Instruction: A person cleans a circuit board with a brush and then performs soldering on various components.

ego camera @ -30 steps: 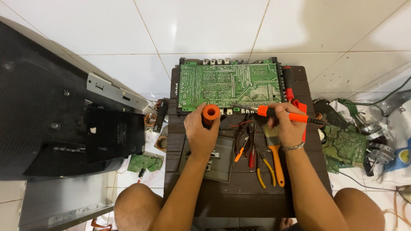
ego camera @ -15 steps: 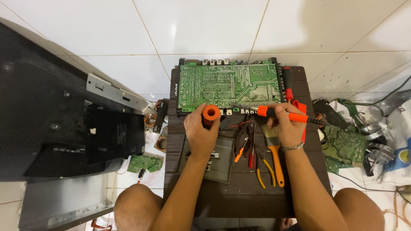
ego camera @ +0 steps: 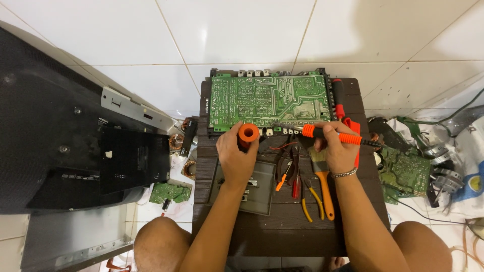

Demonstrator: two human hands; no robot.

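Circuit board (ego camera: pixel 269 100) lies solder-side up at the table's far edge; my right hand (ego camera: pixel 337 151) grips the soldering iron (ego camera: pixel 330 135); left hand (ego camera: pixel 236 156) clutches an orange spool (ego camera: pixel 248 133); joint work underway, I judge; steady tip placement needed.

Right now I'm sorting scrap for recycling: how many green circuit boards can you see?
3. A large board on the dark table under both hands, a small board on the floor left of the table, and another board in the clutter on the right. More may be hidden there.

I see bright, even light on sharp white floor tiles (ego camera: pixel 242 30). A soft shadow falls at one o'clock; edges bow slightly.
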